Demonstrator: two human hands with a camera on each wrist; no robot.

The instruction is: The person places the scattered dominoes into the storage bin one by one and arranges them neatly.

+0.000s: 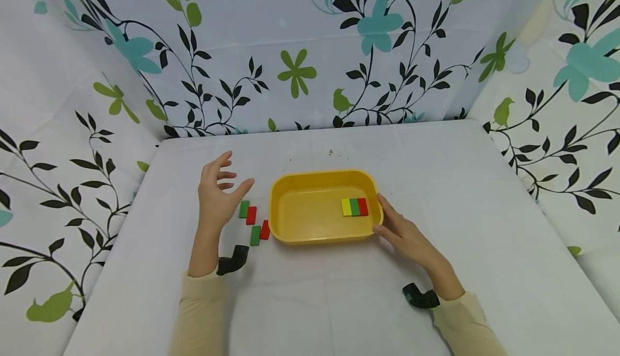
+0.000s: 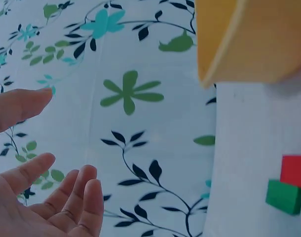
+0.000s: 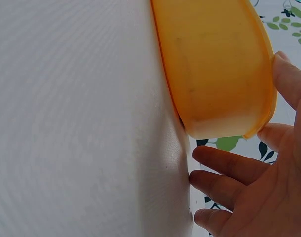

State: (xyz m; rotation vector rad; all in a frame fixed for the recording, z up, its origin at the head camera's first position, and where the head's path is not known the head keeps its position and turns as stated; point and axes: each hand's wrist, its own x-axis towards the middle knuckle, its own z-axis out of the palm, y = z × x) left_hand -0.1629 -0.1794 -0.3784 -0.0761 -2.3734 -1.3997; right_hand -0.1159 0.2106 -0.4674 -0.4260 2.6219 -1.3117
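My left hand (image 1: 216, 192) is held over the table at the tray's left, thumb and fingers spread, nothing between them. Below it lie two small green blocks (image 1: 244, 209) and two red blocks (image 1: 251, 215), beside the tray's left wall. A yellow plastic tray (image 1: 310, 232) sits in the middle. Inside it at the right, a yellow block (image 1: 346, 207), a green block (image 1: 355, 207) and a red block (image 1: 363, 206) stand side by side in a row. My right hand (image 1: 407, 235) touches the tray's front right corner, thumb and index finger at the rim (image 3: 268, 94), the other fingers spread below.
A white cloth covers the table (image 1: 319, 302). Patterned curtains (image 1: 271, 49) rise behind it and on both sides. Small brown specks (image 1: 331, 152) lie beyond the tray. Black wrist devices (image 1: 233, 260) sit on both forearms.
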